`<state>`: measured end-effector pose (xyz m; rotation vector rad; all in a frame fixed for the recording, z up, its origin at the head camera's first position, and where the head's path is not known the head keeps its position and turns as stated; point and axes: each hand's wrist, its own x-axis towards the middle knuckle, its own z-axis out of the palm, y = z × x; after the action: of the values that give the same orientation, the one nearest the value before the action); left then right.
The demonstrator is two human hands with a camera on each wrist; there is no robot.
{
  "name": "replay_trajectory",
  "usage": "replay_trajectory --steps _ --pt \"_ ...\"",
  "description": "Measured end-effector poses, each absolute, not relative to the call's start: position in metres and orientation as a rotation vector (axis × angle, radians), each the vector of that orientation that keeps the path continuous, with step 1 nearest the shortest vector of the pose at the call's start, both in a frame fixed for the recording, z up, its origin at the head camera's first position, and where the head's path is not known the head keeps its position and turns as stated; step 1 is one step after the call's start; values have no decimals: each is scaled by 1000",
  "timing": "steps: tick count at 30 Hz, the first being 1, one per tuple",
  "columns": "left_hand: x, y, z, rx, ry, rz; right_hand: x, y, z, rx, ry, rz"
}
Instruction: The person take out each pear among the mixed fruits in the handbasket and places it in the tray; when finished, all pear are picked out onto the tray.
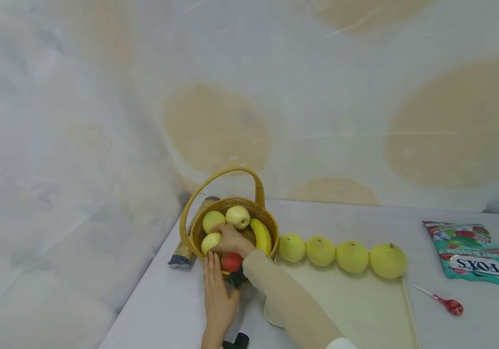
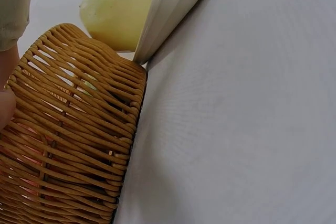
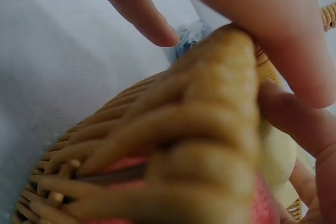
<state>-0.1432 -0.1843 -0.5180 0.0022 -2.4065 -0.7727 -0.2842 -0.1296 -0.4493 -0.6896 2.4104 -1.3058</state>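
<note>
A wicker basket (image 1: 271,220) with a tall handle holds several round yellow-green fruits, a banana (image 1: 261,236) and a red fruit (image 1: 231,261). My right hand (image 1: 231,241) reaches over the near rim and grips a pale yellow-green fruit (image 1: 210,243) at the basket's left side. In the right wrist view, that pale fruit (image 3: 279,153) shows partly behind the blurred rim (image 3: 210,124). My left hand (image 1: 219,295) lies against the near-left side of the basket, fingers extended. Its thumb (image 2: 5,107) appears at the woven wall (image 2: 73,129) in the left wrist view.
Several yellow-green fruits (image 1: 352,256) stand in a row along the far edge of a cream tray (image 1: 341,303), right of the basket. Farther right lie a Fox's candy bag (image 1: 472,252) and a red lollipop (image 1: 452,306). A long packet (image 1: 183,254) lies behind the basket's left side.
</note>
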Motion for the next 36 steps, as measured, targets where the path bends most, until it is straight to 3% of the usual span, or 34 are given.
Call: replay_trajectory --steps 23,36 --pt "-146 -184 -521 0 -2414 -723 -280 -126 -453 -831 2548 -1013" --pt "-146 -184 -522 -22 -2429 -706 -288 -116 -458 -785 2331 -1584"
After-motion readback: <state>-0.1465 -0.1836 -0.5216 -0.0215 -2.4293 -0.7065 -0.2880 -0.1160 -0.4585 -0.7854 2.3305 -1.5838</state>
